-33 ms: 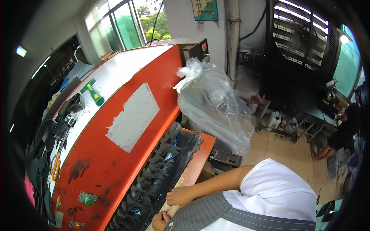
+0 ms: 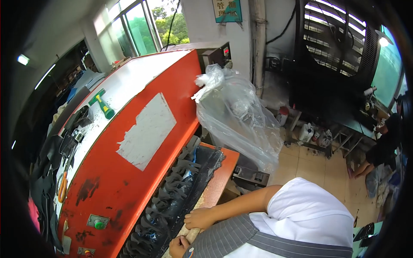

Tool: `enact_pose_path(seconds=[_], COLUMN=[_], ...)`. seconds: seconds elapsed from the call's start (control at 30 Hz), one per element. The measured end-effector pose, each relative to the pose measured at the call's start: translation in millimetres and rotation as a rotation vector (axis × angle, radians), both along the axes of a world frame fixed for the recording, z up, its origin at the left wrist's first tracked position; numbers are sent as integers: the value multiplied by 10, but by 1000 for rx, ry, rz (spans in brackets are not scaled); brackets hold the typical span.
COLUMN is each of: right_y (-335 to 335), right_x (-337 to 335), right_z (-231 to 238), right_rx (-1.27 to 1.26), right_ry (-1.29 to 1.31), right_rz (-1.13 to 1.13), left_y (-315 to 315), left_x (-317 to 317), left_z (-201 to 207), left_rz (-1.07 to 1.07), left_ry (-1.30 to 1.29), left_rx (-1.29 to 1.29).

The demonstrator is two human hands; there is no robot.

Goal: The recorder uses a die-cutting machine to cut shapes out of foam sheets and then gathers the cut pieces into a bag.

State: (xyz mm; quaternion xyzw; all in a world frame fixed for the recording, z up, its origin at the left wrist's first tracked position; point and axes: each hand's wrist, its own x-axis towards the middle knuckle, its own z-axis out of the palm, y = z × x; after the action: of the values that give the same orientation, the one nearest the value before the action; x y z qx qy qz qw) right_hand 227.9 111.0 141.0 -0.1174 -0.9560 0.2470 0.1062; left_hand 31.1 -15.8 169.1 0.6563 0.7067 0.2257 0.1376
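Nothing has shifted since the earlier frame: right hand [image 2: 200, 218] rests loose-fingered and empty on the wooden ledge [image 2: 217, 182], left hand [image 2: 178, 246] grip unreadable, and both are best kept off the black conveyor [image 2: 180, 189].

Scuffed, glossy orange-painted metal machine [image 2: 129, 172], crinkled clear plastic bag [image 2: 241, 120], worn wooden ledge [image 2: 215, 189].

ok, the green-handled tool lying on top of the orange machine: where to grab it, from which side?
Grip the green-handled tool at mid-handle, coming straight down from above. It lies flat on the white machine top, its crossbar head towards the window and the handle's free end pointing at the orange front panel. The space around the handle looks open; the dark clutter sits further along.
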Motion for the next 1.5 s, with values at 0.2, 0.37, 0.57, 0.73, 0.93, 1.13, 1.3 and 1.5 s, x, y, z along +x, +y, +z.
enact_pose_path(seconds=[0.2,0.37,0.57,0.73,0.93,1.13,1.3,1.5], right_y=[-279,-398,-432,-334,-333,703,1363,1264], right_x=[179,196,172,212,731,1853,2481,2531], right_z=[143,91,76,44,327,500,181,290], right_rx=[80,63,98,69,-176,-106,222,204], right_ry=[2,-65,-77,-71,-145,302,198,-171], right_rz=[-117,-321,-383,-358,-48,-512,-637,-468], left_y=[-98,-45,-25,51,-192,42,1043,1898], left_x=[238,346,320,385,699,1228,2317,2941], left_z=[26,-271,-401,-357,67,604,643,85], left_rz=[81,65,72,103,177,-257,-445,-381], left_ry=[111,222,250,215,242,15,-127,-21], left_rx=[-90,193,183,161,-157,-608,102,370])
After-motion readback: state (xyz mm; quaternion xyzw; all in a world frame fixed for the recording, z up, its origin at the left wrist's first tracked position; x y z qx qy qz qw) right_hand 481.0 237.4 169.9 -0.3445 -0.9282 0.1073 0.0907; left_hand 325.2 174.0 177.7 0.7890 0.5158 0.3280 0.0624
